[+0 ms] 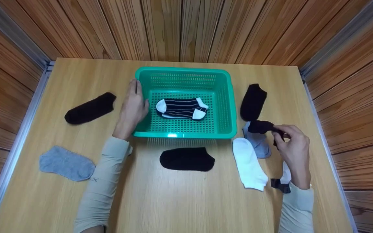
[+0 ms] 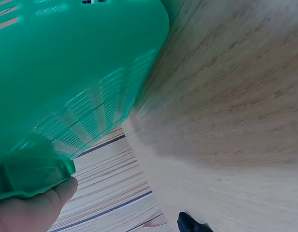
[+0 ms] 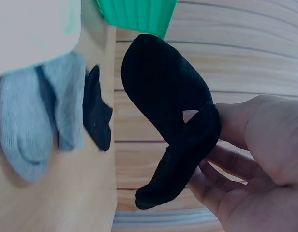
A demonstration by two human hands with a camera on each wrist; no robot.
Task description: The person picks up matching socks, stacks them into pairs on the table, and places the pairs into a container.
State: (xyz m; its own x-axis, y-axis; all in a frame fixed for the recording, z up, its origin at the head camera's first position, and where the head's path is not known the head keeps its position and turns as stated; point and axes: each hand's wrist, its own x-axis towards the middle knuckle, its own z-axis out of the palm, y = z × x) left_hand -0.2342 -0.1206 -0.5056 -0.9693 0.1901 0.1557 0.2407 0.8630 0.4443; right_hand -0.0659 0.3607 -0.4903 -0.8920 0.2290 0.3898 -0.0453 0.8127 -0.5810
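Grey knit covers the sock nearest the table's left edge, a pale grey sock point(image 1: 66, 163) just beside the left sleeve point(image 1: 104, 184). Farther back, a black sock point(image 1: 91, 108) slants beside the left hand point(image 1: 133, 108). That hand grips the left rim of the green basket point(image 1: 186, 135), thumb inside and extended fingers along the rim, the forearm angling in from the front. Only part of it shows in the left wrist view, where a dark thing point(image 2: 191, 223) is cut off by the bottom border.

Near the middle of the table's point(image 1: 180, 200) back edge, the basket holds striped socks point(image 1: 181, 108); the lower layer is mostly covered. Just in front lies another black sock point(image 1: 186, 159). Off the basket's front right corner, a white sock point(image 1: 249, 163) overlaps a folded grey sock point(image 1: 261, 147).

Above the grey one, a dark sock point(image 1: 261, 127) sticks out leftward from the right hand point(image 1: 293, 149), pinched between thumb and fingers, the wrist bent leftward. Behind it, an upright-lying black sock point(image 1: 253, 103) points toward the back edge. A black-and-white sock point(image 1: 280, 185) near the right edge is partly hidden by the right wrist.
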